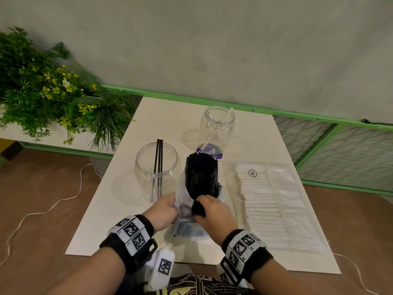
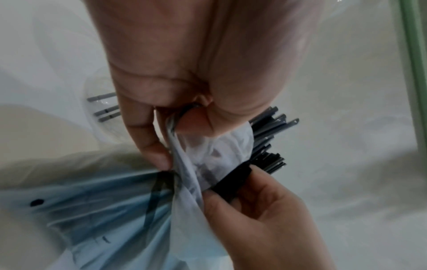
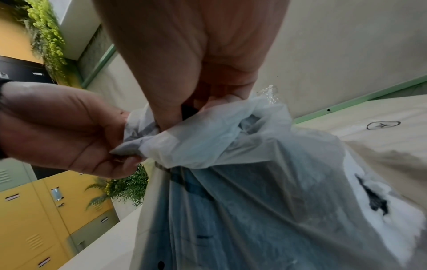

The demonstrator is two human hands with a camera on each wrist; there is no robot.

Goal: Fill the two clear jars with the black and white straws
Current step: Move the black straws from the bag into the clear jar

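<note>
barely started: couple black straws in near jar (image 1: 156, 167) at 10 o'clock, one white in far jar (image 1: 219, 124) at 12, left hand (image 1: 163, 211) pinching bag (image 1: 180, 201), right hand (image 1: 212, 211) gripping black bundle (image 1: 201, 173).

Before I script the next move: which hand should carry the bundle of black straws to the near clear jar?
Right. The right hand already grips the bundle of black straws, while the left hand pinches the thin plastic bag. The near clear jar stands left of the bundle.

Locker room, yellow lockers (image 3: 34, 228), planter (image 1: 42, 92)
</note>
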